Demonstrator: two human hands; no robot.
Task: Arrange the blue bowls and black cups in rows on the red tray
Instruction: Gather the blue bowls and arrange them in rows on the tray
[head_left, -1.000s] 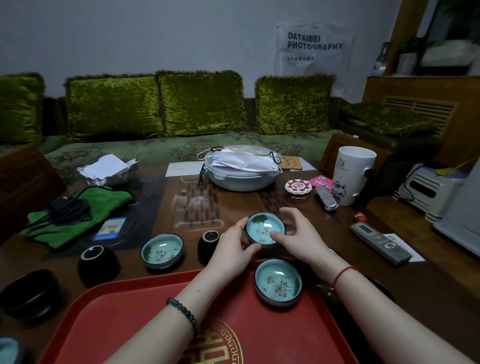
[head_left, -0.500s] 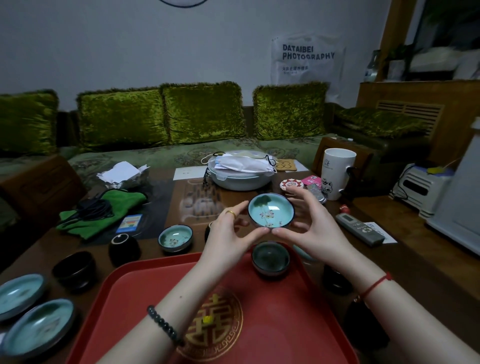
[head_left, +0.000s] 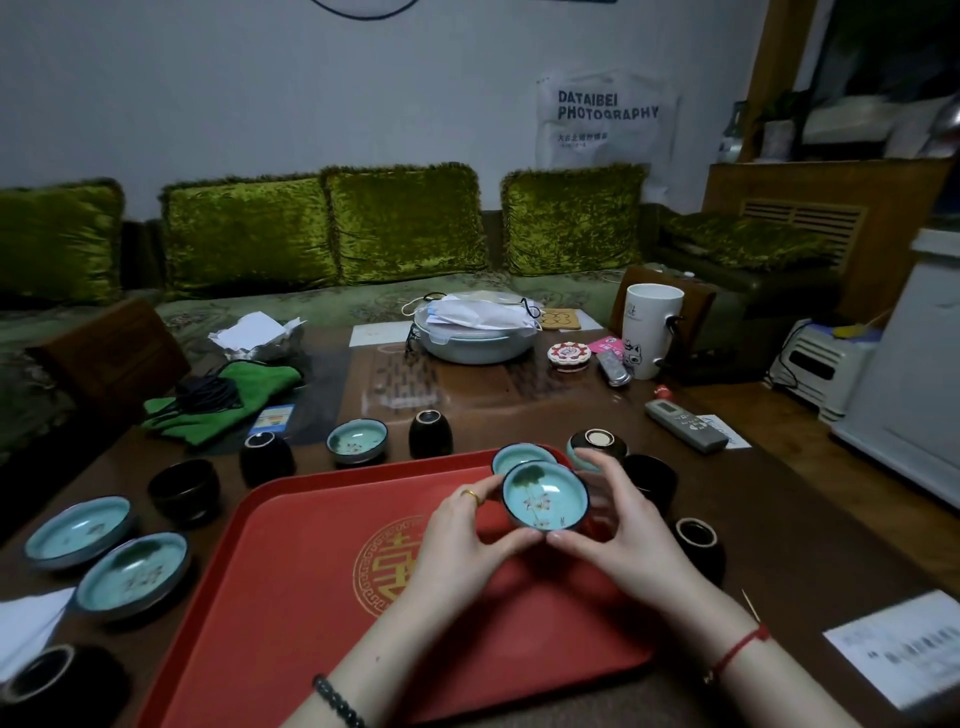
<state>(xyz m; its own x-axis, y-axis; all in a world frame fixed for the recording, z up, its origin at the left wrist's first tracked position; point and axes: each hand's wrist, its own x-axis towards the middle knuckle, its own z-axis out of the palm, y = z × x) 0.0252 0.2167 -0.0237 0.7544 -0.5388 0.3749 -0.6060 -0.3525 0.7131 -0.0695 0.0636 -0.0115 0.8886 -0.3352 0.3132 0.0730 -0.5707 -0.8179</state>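
**Over the far right corner of the tray, a bowl held in both hands**

Above the red tray (head_left: 311, 582), toward its far right corner, both hands cradle one blue bowl (head_left: 544, 502) with a flower painted inside. The left hand (head_left: 460, 540) grips its left side, thumb curled under the near rim and a gold ring on one finger; the right hand (head_left: 618, 530) closes on the right side, fingers (head_left: 597, 462) arched over the far rim. Whether the bowl touches the tray floor cannot be told, since the hands cover its base.

Just behind it, at the tray's far right corner, sits a second blue bowl (head_left: 519, 457), partly hidden by the held one.

On the wooden table (head_left: 779, 519) beyond the tray's far edge stand a small blue bowl (head_left: 357, 440) and a black cup (head_left: 429, 434) side by side, with another black cup (head_left: 266, 457) to their left. Right of the tray, an upturned bowl (head_left: 597, 442) shows its pale foot ring, and two more black cups (head_left: 649, 480) (head_left: 698, 545) stand near the right wrist. Left of the tray lie two wide blue dishes (head_left: 78, 530) (head_left: 132, 574) and a dark bowl (head_left: 183, 488); a further black cup (head_left: 47, 680) sits at the near left corner.

Farther back are a remote control (head_left: 685, 424), a white mug (head_left: 652, 330), a lidded pale basin (head_left: 475, 332) and a green cloth (head_left: 228, 395).
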